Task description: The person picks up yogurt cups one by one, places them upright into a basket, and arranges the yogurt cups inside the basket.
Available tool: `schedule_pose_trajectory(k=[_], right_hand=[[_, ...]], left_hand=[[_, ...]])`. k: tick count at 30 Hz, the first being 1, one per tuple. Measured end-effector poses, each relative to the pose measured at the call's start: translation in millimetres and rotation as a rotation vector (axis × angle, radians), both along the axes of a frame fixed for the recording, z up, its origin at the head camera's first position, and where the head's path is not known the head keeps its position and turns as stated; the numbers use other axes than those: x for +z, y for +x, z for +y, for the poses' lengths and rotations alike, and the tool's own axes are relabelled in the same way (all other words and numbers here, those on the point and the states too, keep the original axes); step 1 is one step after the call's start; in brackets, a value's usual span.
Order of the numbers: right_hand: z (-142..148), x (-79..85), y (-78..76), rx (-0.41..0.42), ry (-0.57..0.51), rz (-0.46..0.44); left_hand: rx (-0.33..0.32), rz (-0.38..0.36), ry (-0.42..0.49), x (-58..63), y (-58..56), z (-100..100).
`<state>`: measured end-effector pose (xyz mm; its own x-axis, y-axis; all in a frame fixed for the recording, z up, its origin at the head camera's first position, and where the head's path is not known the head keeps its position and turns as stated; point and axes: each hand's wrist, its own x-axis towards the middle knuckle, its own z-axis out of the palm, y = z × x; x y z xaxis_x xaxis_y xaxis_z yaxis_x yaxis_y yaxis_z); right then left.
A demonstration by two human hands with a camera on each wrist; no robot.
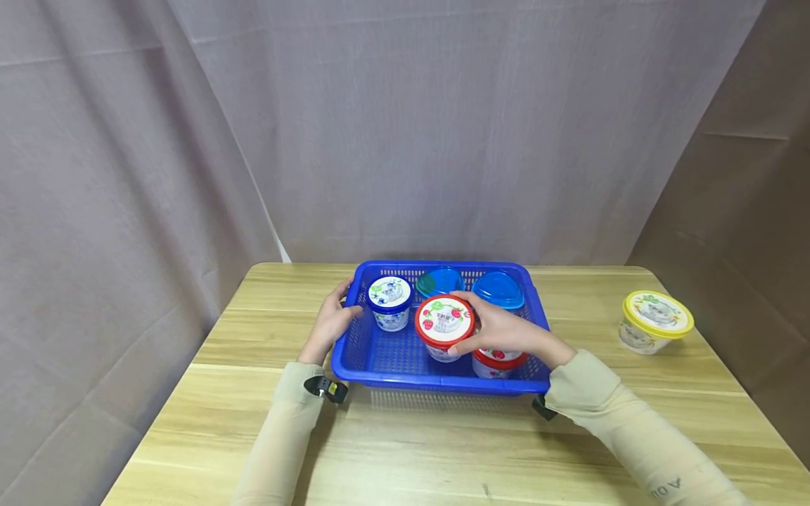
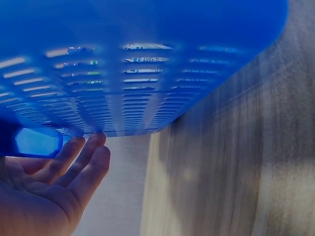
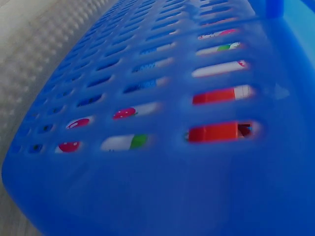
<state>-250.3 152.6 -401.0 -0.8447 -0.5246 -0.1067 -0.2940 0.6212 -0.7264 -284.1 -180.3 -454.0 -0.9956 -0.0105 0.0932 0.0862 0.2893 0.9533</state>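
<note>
My right hand [image 1: 503, 329] grips a round paper tub with a red lid and strawberry prints [image 1: 446, 318], thumb at its near side and fingers at the far side. The tub is over the middle of a blue plastic basket [image 1: 392, 379]. A second red-lidded tub [image 1: 496, 367] sits in the near right corner, partly under my hand. My left hand [image 1: 332, 320] holds the basket's left rim, thumb over it; in the left wrist view its fingers [image 2: 91, 177] lie along the outside wall. Beside that rim, inside, stands a tub with a dark blue lid [image 1: 389, 293].
Two containers with light blue lids, one at the far right [image 1: 498, 289] and one at the far middle [image 1: 452, 280], lie in the basket. On the wooden table [image 1: 405, 457], a yellow-lidded tub [image 1: 658, 316] stands to the right. Grey curtain [image 1: 443, 126] hangs behind.
</note>
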Motion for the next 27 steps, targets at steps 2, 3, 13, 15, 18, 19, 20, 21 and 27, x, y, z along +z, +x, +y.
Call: schedule_pose_trajectory(k=[2,3,13,15,18,19,20,21,27], right_hand=[[-0.3,0.0,0.2,0.005,0.001,-0.003],[-0.4,0.2,0.3,0.008,0.003,-0.003],[-4.7,0.4,0.5,0.038,0.045,0.015],[-5.4,0.0,0.4,0.047,0.043,0.017],[-6.4,-0.9,-0.3,0.064,0.044,0.033],[-6.8,-1.3,-0.6,0.076,0.047,0.047],[-7.3,-1.7,-0.7,0.084,0.051,0.055],[-7.8,-2.2,-0.9,0.089,0.059,0.063],[-11.4,-3.9,-1.4,0.104,0.084,0.075]], left_hand=[[-0.006,-0.007,-0.008,5.9,3.5,1.4],[-0.01,-0.008,-0.005,6.4,3.8,1.5],[-0.003,0.001,0.012,1.2,1.4,0.4],[-0.002,0.002,0.012,1.0,1.6,0.2],[0.002,0.002,0.009,0.6,1.5,0.0],[0.002,0.003,0.007,0.6,1.5,-0.1],[0.003,0.002,0.005,0.6,1.5,-0.2],[0.004,0.002,0.004,0.7,1.4,-0.1],[0.001,-0.008,-0.01,2.0,1.0,0.0]])
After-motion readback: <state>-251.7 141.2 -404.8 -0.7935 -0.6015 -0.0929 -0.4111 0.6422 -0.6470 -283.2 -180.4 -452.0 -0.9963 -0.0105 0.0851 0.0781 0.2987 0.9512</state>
